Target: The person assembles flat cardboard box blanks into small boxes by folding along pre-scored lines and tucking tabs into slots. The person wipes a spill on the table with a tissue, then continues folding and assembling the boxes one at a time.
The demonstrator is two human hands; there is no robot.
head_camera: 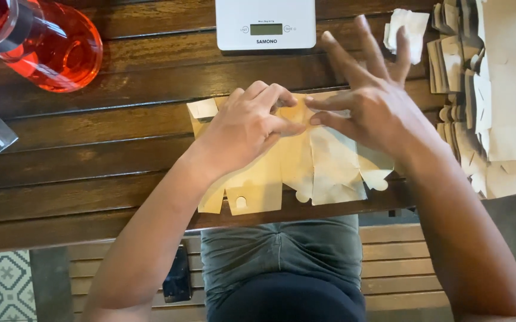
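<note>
Item: flat brown cardboard box blank, lying at the near edge of the wooden table. Left hand and right hand both pinch its top flap. Risk: uneven pull may tear or crease the flap; the overhanging blank may slide off.

A flat tan cardboard box blank, die-cut with tabs and rounded lobes along its 6 o'clock edge, lies unfolded on the worktop, creased lengthwise, its 12 o'clock edge pinched and lifted slightly
</note>
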